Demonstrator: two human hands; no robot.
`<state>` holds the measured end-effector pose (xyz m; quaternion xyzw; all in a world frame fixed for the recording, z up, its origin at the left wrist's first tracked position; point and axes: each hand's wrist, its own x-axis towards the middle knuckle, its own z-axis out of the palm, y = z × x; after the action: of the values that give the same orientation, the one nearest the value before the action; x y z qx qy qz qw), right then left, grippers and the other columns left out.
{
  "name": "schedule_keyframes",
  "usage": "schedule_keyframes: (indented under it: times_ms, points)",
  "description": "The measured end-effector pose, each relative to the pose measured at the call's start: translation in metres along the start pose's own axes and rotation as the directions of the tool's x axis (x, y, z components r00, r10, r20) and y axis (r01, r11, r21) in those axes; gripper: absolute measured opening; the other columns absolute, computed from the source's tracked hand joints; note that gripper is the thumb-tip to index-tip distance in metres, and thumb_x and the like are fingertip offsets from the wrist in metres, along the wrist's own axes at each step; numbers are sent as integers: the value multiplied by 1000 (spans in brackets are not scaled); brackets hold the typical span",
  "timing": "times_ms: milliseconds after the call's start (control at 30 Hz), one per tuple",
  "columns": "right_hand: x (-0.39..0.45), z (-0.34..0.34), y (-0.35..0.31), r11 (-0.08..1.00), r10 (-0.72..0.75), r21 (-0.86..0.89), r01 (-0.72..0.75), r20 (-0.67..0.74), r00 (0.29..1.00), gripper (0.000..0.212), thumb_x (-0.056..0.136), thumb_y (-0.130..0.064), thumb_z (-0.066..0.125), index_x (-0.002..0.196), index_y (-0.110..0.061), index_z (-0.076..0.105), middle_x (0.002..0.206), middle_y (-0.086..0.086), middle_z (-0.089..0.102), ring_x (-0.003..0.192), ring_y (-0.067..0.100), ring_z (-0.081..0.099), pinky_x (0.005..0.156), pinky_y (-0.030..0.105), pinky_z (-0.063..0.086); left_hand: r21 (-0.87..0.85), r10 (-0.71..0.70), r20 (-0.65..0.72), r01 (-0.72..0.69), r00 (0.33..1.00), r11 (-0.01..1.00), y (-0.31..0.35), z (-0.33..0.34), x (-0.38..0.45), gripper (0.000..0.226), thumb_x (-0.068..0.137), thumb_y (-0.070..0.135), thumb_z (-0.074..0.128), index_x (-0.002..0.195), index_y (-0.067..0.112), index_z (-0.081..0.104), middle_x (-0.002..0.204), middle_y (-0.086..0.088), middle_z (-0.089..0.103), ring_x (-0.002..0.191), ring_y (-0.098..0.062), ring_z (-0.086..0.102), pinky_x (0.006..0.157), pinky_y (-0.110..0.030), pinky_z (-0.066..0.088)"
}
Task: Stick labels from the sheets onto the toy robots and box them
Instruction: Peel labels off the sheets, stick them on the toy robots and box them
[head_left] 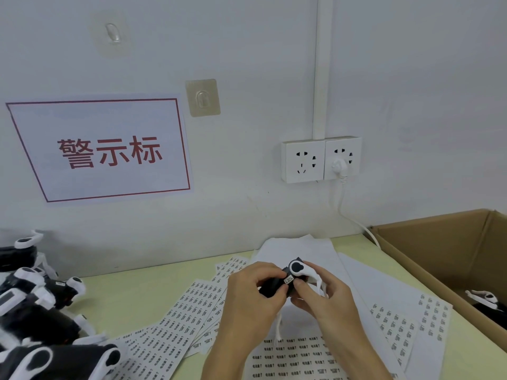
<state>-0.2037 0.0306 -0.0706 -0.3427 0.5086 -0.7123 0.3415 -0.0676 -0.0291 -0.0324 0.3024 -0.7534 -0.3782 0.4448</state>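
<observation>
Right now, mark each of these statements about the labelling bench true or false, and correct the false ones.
1. Both hands hold one toy robot. True.
2. The cardboard box is empty. False: a toy robot already lies inside it.
3. A small label sits on the held toy. True.
4. The pile of toy robots lies on the person's right. False: it lies on the left.
5. A plug is in the right-hand wall socket. True.

A black-and-white toy robot [285,281] sits above the table with a small white label [289,279] on its black body; label sheets [175,322] lie fanned beneath; more toy robots [41,305] are heaped left; the cardboard box [428,242] at right holds another [485,300].
</observation>
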Motion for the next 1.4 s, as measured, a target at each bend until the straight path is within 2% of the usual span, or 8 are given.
schedule_keyframes:
  times_ms: [267, 400, 500, 833, 967, 1100, 1267, 1400]
  points:
    - [2, -2, 1, 999, -27, -22, 27, -18, 999, 33, 88, -5, 72, 114, -25, 74, 104, 1, 77, 90, 20, 76, 75, 25, 60, -29, -24, 14, 25, 1000, 999, 0, 0, 0, 20, 80, 1, 78, 86, 20, 81, 89, 18, 73, 88, -8, 71, 80, -28, 58]
    - [1, -2, 3, 997, -42, -63, 41, -9, 999, 32, 88, -9, 72, 115, -25, 73, 107, -2, 76, 101, 17, 73, 93, 40, 57, -40, -31, 18, 31, 999, 999, 1, 0, 0, 23, 80, 0, 78, 85, 22, 80, 89, 19, 73, 87, -7, 71, 81, -25, 57]
    - [1, -3, 4, 996, -46, -74, 44, -18, 999, 32, 87, -13, 74, 115, -27, 73, 112, -4, 75, 111, 15, 69, 99, 44, 54, -30, -23, 17, 24, 1000, 999, 2, 1, 0, 23, 79, -2, 78, 85, 21, 80, 89, 20, 73, 88, -6, 70, 82, -24, 57]
    - [0, -1, 5, 995, -41, -89, 39, -15, 999, 25, 87, -17, 74, 107, -31, 75, 105, -4, 76, 103, 14, 72, 96, 45, 55, -35, -25, 42, 27, 999, 999, 2, 2, -1, 29, 80, -2, 76, 78, 27, 78, 86, 14, 73, 85, -12, 70, 82, -31, 57]
    - [-1, -1, 5, 996, -31, -89, 29, -20, 999, 24, 88, -14, 73, 104, -31, 76, 104, -4, 77, 101, 13, 72, 93, 42, 57, -41, -30, 110, 35, 993, 999, 2, 2, -2, 18, 85, -1, 71, 82, 15, 79, 81, 4, 71, 80, -21, 68, 83, -44, 56]
    - [-2, 1, 4, 996, -23, -84, 21, -28, 999, 23, 88, -14, 72, 101, -32, 77, 103, -4, 77, 101, 13, 73, 92, 40, 58, -31, -33, 117, 36, 993, 999, 3, 2, -2, 18, 87, 0, 70, 85, 15, 80, 81, 5, 72, 80, -21, 67, 83, -44, 55]
    - [-3, 5, 4, 999, -1, -54, 0, -31, 1000, 25, 89, -14, 71, 110, -27, 74, 108, -4, 76, 102, 12, 72, 93, 37, 56, -10, -21, 77, 22, 997, 1000, 2, -1, -1, 18, 85, 3, 72, 83, 20, 80, 80, 7, 73, 78, -16, 69, 80, -43, 57]
    - [-4, 8, 0, 999, 54, -14, -53, 65, 996, 28, 99, -10, 56, 120, -22, 70, 114, 3, 75, 108, 17, 71, 97, 36, 54, 77, -52, -59, 56, 997, 995, 1, 1, 0, 14, 78, 16, 80, 73, 29, 76, 77, 16, 71, 79, -9, 69, 78, -32, 57]
